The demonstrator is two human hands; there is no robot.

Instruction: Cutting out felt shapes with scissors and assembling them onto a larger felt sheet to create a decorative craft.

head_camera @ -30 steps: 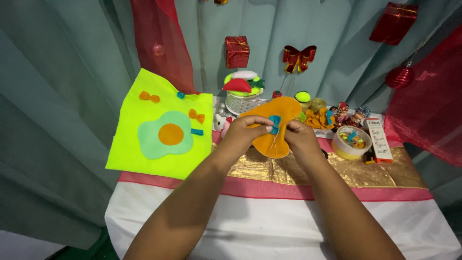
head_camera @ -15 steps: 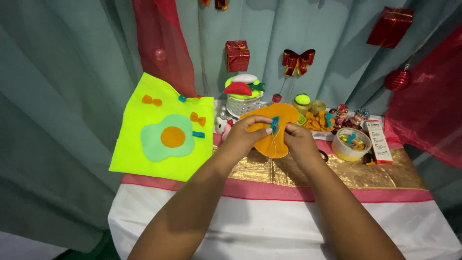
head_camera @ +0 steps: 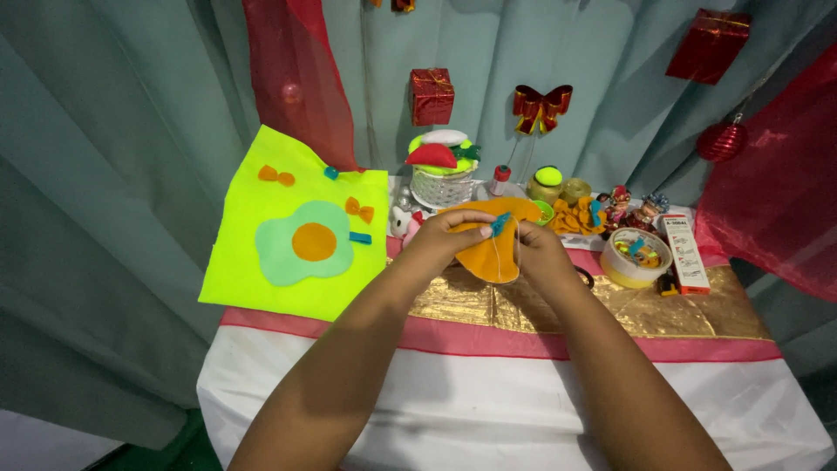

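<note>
Together, both hands (head_camera: pixel 488 240) raised, pinching orange felt (head_camera: pixel 490 259)

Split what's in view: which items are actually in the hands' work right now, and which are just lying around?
In hand:
left hand and right hand hold the orange felt piece
small blue piece on its top edge

Lying about:
neon yellow felt sheet
white basket
round tub of bits
long box
small figurines

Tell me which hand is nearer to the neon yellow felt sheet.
Left. The left hand holds the orange felt piece just right of the neon yellow felt sheet; the right hand is farther right.
</note>
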